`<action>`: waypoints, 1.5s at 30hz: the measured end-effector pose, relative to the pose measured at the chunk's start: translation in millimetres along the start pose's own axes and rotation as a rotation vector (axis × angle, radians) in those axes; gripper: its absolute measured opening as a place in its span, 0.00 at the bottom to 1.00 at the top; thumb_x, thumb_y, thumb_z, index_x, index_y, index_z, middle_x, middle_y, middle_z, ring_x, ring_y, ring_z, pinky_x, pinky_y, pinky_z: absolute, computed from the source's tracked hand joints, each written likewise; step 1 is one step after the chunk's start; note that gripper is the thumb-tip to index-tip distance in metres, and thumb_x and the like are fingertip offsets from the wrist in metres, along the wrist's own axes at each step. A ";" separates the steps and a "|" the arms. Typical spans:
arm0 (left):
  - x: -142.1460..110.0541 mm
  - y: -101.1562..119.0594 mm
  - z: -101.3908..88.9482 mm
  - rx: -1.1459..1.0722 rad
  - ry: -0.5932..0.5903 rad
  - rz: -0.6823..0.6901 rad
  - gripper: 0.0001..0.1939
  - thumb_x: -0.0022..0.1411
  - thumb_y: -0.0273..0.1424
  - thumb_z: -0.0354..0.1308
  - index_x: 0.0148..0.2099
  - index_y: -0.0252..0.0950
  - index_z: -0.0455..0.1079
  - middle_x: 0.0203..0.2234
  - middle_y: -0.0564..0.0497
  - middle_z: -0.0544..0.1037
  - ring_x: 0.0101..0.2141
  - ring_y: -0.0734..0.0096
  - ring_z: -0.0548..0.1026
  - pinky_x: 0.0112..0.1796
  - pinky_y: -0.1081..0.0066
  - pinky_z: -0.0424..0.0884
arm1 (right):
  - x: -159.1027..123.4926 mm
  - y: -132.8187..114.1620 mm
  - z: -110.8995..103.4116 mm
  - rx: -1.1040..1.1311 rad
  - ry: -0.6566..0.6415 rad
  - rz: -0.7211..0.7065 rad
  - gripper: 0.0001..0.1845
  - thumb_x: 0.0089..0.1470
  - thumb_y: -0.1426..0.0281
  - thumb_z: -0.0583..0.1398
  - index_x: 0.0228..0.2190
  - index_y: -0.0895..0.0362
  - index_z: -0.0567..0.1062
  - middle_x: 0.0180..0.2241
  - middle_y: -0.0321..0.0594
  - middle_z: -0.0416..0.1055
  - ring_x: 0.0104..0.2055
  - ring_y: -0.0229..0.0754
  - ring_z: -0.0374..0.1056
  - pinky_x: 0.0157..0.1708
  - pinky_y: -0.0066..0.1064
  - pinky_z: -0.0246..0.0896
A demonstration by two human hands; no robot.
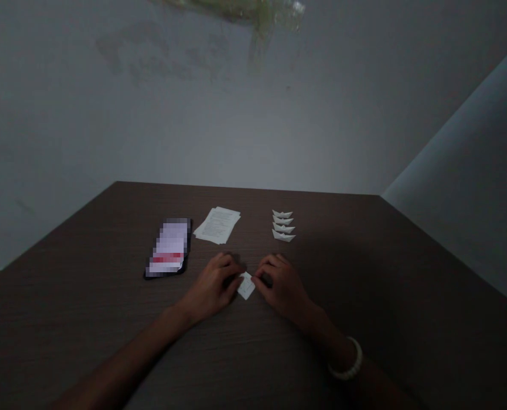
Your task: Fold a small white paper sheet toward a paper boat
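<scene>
A small piece of folded white paper point(246, 286) with faint print lies between my hands, one corner pointing toward me. My left hand point(217, 282) pinches its left side, thumb and fingers curled. On the opposite side, my right hand point(282, 285) grips the paper's right edge between thumb and fingertips. Several white paper boats point(283, 236) sit in a column just beyond my right hand. Farther off on the left is a stack of printed paper sheets point(218, 225).
A phone point(168, 249) with a lit, blurred screen lies left of the sheets. The dark wooden table point(342, 353) meets a grey wall point(253, 131) at its far edge. A white bracelet point(352, 360) circles my right wrist.
</scene>
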State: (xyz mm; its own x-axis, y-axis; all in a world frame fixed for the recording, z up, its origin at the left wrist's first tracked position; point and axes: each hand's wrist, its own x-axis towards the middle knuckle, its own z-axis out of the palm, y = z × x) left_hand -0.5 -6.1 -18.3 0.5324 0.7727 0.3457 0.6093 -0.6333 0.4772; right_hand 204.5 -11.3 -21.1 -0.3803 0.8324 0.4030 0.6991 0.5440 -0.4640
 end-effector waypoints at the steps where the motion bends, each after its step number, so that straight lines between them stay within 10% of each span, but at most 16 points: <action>1: -0.7 0.1 -1.3 -0.002 -0.011 0.005 0.10 0.63 0.28 0.55 0.46 0.36 0.72 0.38 0.46 0.72 0.41 0.61 0.69 0.44 0.61 0.68 | -0.2 0.5 -0.6 -0.002 -0.009 -0.004 0.04 0.53 0.73 0.63 0.28 0.56 0.73 0.33 0.39 0.70 0.39 0.43 0.64 0.42 0.35 0.60; 6: -3.0 1.3 -5.6 0.007 -0.020 0.029 0.20 0.60 0.28 0.57 0.55 0.36 0.65 0.46 0.44 0.70 0.47 0.58 0.67 0.50 0.57 0.65 | -1.4 3.4 -3.9 -0.002 -0.051 -0.054 0.03 0.55 0.74 0.62 0.30 0.57 0.72 0.34 0.39 0.70 0.40 0.42 0.64 0.42 0.35 0.60; 16: -1.1 -0.7 -6.9 0.030 -0.053 0.081 0.08 0.64 0.27 0.53 0.31 0.34 0.68 0.31 0.48 0.71 0.36 0.64 0.67 0.40 0.62 0.66 | -2.6 9.9 -8.3 0.072 -0.106 -0.126 0.01 0.54 0.73 0.63 0.32 0.56 0.76 0.37 0.39 0.69 0.41 0.41 0.64 0.42 0.33 0.60; 45: 2.1 -2.7 -6.9 0.045 -0.050 -0.034 0.12 0.65 0.35 0.55 0.31 0.35 0.70 0.33 0.49 0.70 0.39 0.62 0.67 0.41 0.62 0.63 | -0.5 3.2 -4.5 -0.003 -0.091 -0.038 0.02 0.55 0.73 0.61 0.30 0.58 0.74 0.36 0.41 0.69 0.41 0.43 0.63 0.43 0.35 0.59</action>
State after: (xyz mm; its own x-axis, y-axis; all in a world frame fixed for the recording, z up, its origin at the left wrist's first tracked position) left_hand -5.1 -2.5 -13.3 0.5392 0.7912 0.2886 0.6526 -0.6091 0.4507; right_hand 209.7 -10.5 -19.2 -0.4600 0.8171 0.3475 0.6849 0.5756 -0.4469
